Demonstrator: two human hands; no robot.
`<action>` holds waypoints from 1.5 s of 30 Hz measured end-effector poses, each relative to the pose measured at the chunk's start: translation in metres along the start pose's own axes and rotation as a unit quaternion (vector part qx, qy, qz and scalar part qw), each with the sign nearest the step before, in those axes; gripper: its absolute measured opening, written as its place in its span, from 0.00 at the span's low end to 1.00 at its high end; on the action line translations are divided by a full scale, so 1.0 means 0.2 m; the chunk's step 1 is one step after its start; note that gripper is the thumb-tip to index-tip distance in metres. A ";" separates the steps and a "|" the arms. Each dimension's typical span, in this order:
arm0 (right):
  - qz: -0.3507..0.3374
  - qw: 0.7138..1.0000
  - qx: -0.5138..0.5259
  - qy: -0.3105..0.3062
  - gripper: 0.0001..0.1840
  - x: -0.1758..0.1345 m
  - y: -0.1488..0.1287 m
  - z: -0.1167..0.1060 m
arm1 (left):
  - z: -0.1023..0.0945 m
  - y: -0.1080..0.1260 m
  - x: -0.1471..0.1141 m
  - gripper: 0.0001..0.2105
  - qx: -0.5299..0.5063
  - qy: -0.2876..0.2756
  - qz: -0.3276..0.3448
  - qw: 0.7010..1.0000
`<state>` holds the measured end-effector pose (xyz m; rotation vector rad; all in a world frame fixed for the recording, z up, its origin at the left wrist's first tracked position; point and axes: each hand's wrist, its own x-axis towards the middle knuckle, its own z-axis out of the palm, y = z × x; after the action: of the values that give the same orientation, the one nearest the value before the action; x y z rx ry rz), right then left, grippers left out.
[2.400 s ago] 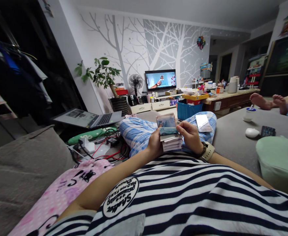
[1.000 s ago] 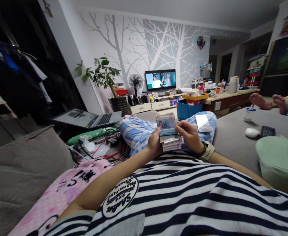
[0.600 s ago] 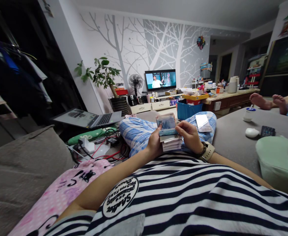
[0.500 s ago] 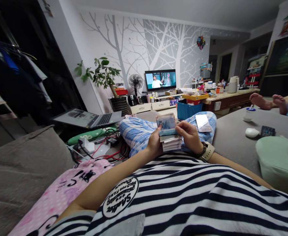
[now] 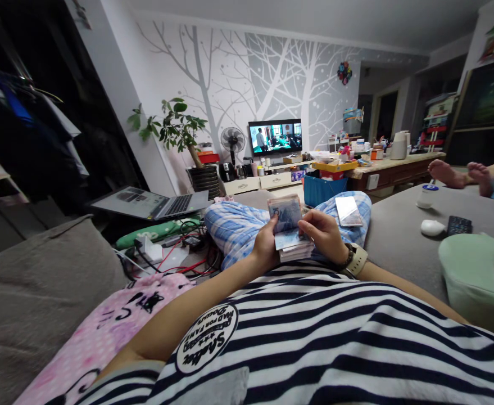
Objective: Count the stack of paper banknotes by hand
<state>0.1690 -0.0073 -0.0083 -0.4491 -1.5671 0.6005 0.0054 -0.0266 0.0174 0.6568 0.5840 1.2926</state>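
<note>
A thick stack of banknotes (image 5: 288, 218), bluish on its face, is gripped by my left hand (image 5: 267, 242), thumb across the front at the left edge. The lower part of the stack is folded toward me, its pale layered edges (image 5: 295, 252) showing. My right hand (image 5: 323, 232) has thumb and index finger pinched at the right edge of the notes, over a bluish note that tips down toward me. Its other fingers are curled. Both hands are above my lap in blue checked trousers (image 5: 230, 225). On my right knee lies a phone (image 5: 348, 211).
An open laptop (image 5: 154, 203) sits to the left, above tangled cables (image 5: 196, 253) and a power strip (image 5: 149, 250). On the grey sofa at right are a white mouse (image 5: 432, 228), a dark keypad (image 5: 459, 225), a lidded cup (image 5: 427, 196), a green neck pillow (image 5: 474, 270) and another person's bare feet (image 5: 461, 173).
The blue note at the front of the stack has flipped down toward me over the lower edges. My right fingers have shifted slightly left and down. The television picture has changed.
</note>
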 end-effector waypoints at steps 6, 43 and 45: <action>0.007 0.998 -0.023 0.052 0.38 0.01 0.02 0.00 | -0.03 0.00 0.01 0.12 0.031 0.021 0.038 0.999; -0.020 0.999 -0.014 0.035 0.32 0.01 0.00 0.00 | 0.06 0.02 -0.05 0.22 0.019 -0.020 -0.002 1.000; -0.020 0.999 -0.010 0.034 0.32 0.01 0.00 0.00 | 0.07 0.02 -0.06 0.21 0.012 -0.021 -0.011 1.000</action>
<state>0.1691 -0.0060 -0.0068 -0.4476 -1.5156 0.5351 0.0105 -0.0398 0.0313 0.6938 0.5706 1.2493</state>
